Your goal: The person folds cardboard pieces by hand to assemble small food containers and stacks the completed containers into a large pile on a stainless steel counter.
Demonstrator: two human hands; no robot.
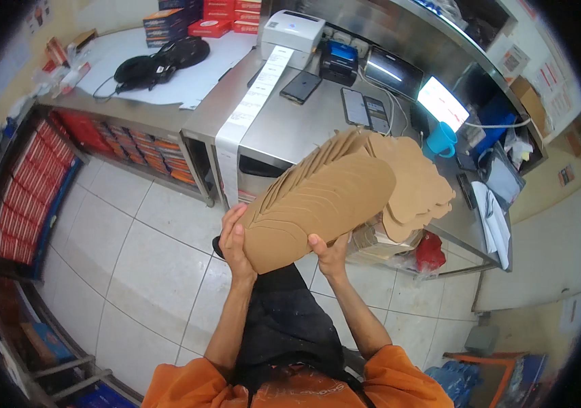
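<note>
A thick stack of brown, round-ended cardboard sheets [324,200] is held in front of me, fanned out in overlapping layers and slanting up to the right. My left hand [236,248] is closed on its near left edge, with the fingers partly hidden. On the near right side my right hand [331,253] grips the same stack, thumb on top and the other fingers underneath. Just beyond, at the steel table's edge, lies another pile of brown cardboard cutouts [418,180] with wavy outlines, partly covered by the held stack.
On the steel table [270,126] stand a white label printer [293,34] trailing a long paper strip [253,102], several phones, a turquoise mug [441,141] and a lit screen [442,103]. Shelves of red and orange boxes [28,194] line the left. Tiled floor [144,272] shows below.
</note>
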